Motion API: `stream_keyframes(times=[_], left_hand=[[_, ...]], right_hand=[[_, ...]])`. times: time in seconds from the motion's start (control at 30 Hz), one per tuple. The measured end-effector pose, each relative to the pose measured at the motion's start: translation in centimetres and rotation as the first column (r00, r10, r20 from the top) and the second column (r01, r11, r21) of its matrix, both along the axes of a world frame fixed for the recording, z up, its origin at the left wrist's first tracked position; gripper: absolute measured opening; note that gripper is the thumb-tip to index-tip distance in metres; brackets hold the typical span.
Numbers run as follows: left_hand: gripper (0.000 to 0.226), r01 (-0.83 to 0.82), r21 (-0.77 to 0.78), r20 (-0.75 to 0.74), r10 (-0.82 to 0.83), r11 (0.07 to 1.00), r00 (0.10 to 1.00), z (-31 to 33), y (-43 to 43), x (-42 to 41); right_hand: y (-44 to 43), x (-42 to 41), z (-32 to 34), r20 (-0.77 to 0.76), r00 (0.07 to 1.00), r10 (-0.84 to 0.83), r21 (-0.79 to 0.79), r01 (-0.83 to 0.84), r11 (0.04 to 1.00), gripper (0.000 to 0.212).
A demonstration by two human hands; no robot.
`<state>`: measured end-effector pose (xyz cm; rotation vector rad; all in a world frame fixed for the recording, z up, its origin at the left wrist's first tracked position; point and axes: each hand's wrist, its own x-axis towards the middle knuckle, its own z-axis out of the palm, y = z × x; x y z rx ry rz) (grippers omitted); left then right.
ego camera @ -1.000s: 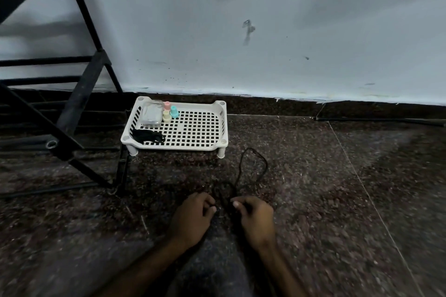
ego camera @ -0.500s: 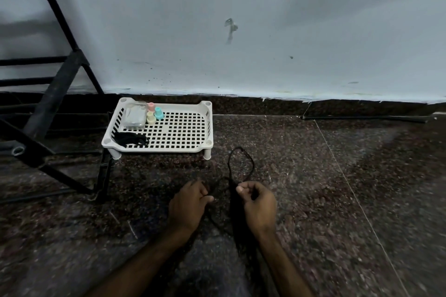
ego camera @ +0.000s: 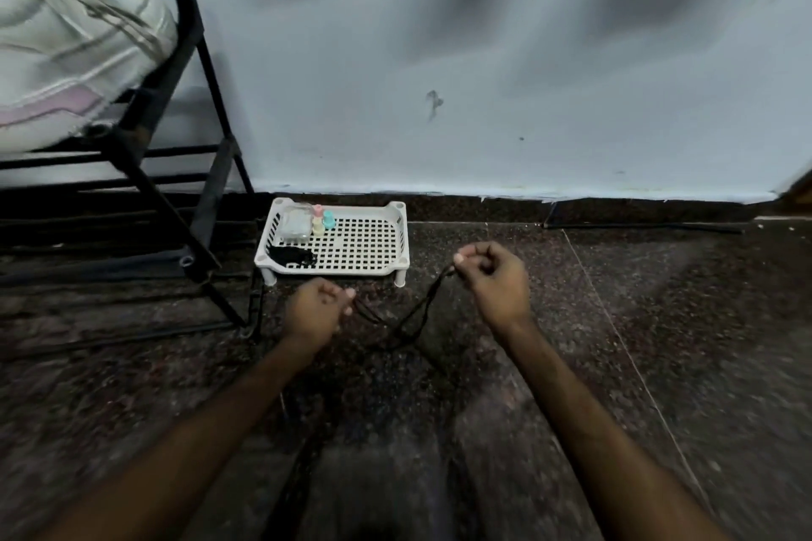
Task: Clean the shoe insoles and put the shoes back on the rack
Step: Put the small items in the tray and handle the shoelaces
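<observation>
**Two hands are holding a black lace slack above the floor, beside the shoe rack.**

A pale shoe (ego camera: pixel 66 57) is sitting on the black rack (ego camera: pixel 217 184) at far left, well apart from both hands; no insole is showing. In front of the white tray (ego camera: pixel 402 233), both forearms are reaching forward. The left hand (ego camera: pixel 314 312) is curling low around one stretch of the lace (ego camera: pixel 433 294), and the right hand (ego camera: pixel 494 277) is pinching another stretch higher up. The lace is sagging between them, so it is likely light, limp and quick to tangle, and pinching it near the ends looks the surest hold.
</observation>
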<state>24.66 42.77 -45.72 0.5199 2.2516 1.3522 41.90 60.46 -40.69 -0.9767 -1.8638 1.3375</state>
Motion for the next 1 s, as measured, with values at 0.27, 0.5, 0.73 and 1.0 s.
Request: stream_keyframes(times=[0.27, 0.5, 0.73, 1.0], left_hand=[[0.034, 0.056, -0.267, 0.064, -0.040, 0.962, 0.997, -3.5, -9.7, -2.0], [0.033, 0.516, -0.659, 0.322, -0.414, 0.547, 0.851, -6.2, -15.7, -3.8], [0.043, 0.175, -0.854, -0.224, -0.650, 0.491, 0.726, -4.1, -11.8, -3.8], [0.029, 0.282, -0.540, -0.373, -0.526, 0.793, 0.765, -7.6, -0.7, -0.5]], right_hand=[[-4.7, 4.5, -10.0, 0.294, 0.954, 0.054, -0.261, 0.026, 0.965, 0.018], [-5.2, 7.4, -11.2, 0.748, 0.618, 0.243, -0.070, -0.290, 0.955, 0.014], [-5.4, 2.5, -9.8, 0.674, 0.716, 0.180, 0.236, -0.440, 0.867, 0.012], [-4.0, 4.4, -11.5, 0.454, 0.889, -0.054, 0.192, -0.039, 0.981, 0.015]])
